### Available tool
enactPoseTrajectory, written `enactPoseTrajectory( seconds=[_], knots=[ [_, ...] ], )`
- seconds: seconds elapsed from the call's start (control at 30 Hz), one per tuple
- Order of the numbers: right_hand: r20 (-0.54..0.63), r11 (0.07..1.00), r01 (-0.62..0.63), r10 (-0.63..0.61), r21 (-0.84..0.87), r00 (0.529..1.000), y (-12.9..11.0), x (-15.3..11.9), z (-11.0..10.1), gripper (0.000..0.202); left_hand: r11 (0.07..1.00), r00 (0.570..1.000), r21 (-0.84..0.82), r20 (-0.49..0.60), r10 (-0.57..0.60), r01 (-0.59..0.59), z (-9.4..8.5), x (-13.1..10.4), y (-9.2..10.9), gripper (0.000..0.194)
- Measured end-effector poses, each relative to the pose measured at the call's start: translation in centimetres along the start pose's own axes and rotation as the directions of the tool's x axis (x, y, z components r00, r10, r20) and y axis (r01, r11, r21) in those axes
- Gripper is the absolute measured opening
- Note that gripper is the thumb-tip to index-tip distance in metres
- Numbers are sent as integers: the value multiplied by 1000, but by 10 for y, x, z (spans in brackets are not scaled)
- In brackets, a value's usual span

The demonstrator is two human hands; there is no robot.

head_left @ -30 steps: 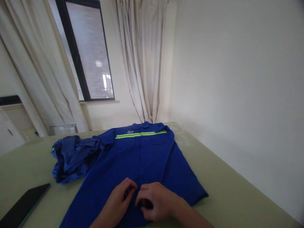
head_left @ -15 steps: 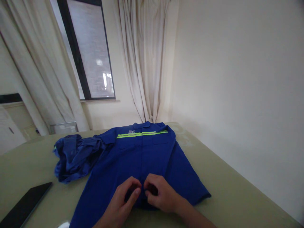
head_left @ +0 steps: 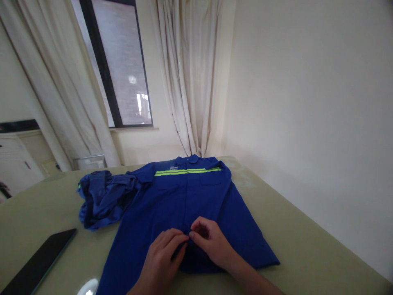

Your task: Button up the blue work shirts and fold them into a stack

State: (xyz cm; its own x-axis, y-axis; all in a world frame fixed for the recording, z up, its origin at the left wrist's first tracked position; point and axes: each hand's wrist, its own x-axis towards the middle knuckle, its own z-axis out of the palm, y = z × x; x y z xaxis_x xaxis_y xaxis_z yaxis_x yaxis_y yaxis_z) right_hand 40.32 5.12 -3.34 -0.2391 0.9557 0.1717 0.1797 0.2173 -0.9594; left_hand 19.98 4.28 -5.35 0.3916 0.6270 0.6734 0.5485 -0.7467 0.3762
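Note:
A blue work jacket (head_left: 196, 196) with yellow-green reflective stripes across the chest lies front up on the table, its collar at the far end. Both hands are at the lower part of its front placket. My left hand (head_left: 166, 250) is closed, thumb and fingers pinching the jacket's front edge. Close beside it, my right hand (head_left: 211, 241) is also closed, fingertips pinched on the cloth at the same spot. The fingertips of the two hands nearly meet. Any button between them is too small to make out.
Left of the jacket lies a crumpled blue garment (head_left: 104, 198). A flat black object (head_left: 39, 260) is on the greenish table (head_left: 301, 246) at the near left, with a shiny white object (head_left: 88, 287) by the front edge. A wall runs along the right.
Both hands have closed in on the jacket's placket, the left fingers drawing together into a pinch. The view has shifted slightly; the jacket and crumpled garment stay in place.

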Motion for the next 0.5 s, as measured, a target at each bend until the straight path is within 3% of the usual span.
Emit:
enactPoseTrajectory(
  seconds=[0.17, 0.27, 0.5],
  knots=[
    [112, 995, -84, 89, -52, 990, 6, -4, -2, 26, 998, 999, -46, -30, 42, -44, -5, 1, 4, 22],
    [182, 985, -170, 161, 32, 970, 9, -6, 2, 28, 993, 994, -53, -47, 100, -102, -5, 2, 6, 28],
    [144, 938, -221, 188, 266, 972, 21, -2, 20, 37, 978, 970, 18, 130, 204, -208, -6, 0, 5, 32]
  ],
)
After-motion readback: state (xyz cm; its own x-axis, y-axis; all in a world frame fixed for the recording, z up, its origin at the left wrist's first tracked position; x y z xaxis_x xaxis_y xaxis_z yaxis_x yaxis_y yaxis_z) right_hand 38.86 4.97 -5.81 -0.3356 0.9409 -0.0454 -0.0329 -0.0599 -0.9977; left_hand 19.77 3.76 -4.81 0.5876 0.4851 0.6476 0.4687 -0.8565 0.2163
